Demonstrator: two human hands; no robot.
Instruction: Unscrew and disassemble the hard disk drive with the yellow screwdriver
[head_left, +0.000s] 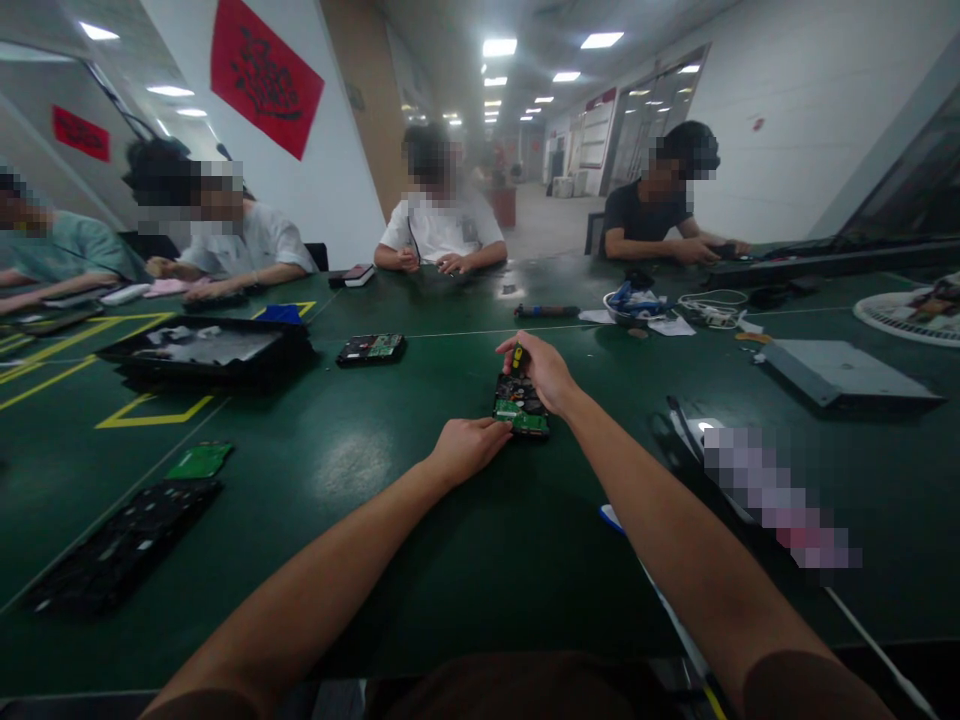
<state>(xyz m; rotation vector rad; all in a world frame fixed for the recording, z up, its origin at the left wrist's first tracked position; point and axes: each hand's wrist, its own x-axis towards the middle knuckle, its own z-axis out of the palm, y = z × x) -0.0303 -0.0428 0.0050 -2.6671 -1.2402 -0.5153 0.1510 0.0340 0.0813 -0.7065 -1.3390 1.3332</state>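
Observation:
A hard drive point(523, 408) with a green circuit board at its near end lies on the green table in front of me. My left hand point(474, 447) grips its near left edge, fingers pressed together. Above the far part of the drive, my right hand point(544, 372) is closed around a screwdriver point(517, 360) with a yellow and black handle. The screwdriver's tip is hidden or too small to make out. Further left on the table rests a second hard drive point(371, 349), its green board showing.
Black plastic trays point(210, 350) stand at the left, with a black frame point(124, 545) and a green board point(199, 461) nearer me. At right are a grey metal box point(847, 375), cables point(712, 308) and a dark cylindrical tool point(551, 311). Several people sit across the table.

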